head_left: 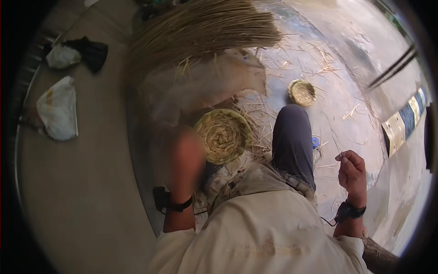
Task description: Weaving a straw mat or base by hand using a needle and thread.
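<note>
My right hand (351, 172) is raised to the right of my knee, with thumb and forefinger pinched on a thin strand (337, 145). Part of the strand trails up from the fingertips, and a fine line also runs back toward my lap. My left hand (186, 153) is smeared by motion, so its fingers cannot be made out. Close beside it a round basket (222, 137) of coiled straw rests by my lap, its inside facing up. Whether the left hand touches the basket's rim, I cannot tell.
Beyond the basket lies a large bundle of dry stalks (214, 32) above a pale sheet (205, 84). A smaller straw basket (302, 92) sits past my right knee (292, 132), near a small blue object (315, 142). Loose straw litters the floor. White cloth-like pieces (58, 109) lie far left.
</note>
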